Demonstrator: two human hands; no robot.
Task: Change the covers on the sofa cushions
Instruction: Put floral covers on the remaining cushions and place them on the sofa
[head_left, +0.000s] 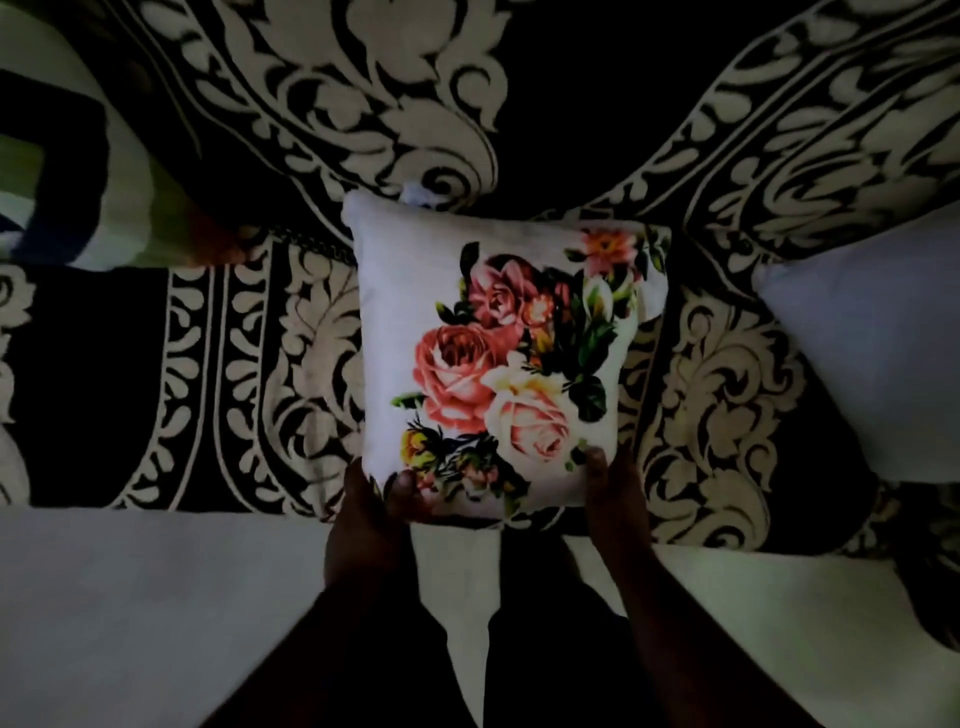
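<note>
A sofa fills most of the view, and it is covered with a black cloth that has a cream leaf and scroll pattern. In front of it, a pale floor lies at the bottom. On the seat at the right, a plain white cushion rests without any cover. At the far left, a cushion with green and dark blue shapes lies on the sofa, and it is blurred.

The floral cushion is in the middle, above the front part of the seat. Its cover is white, with pink, red and cream roses, green leaves and small orange flowers. The cover is filled and looks plump. At its top edge, a small white piece sticks out.

The left hand grips the lower left corner, with the thumb on the front face. The right hand holds the lower right corner in the same way. No writing can be read.
</note>
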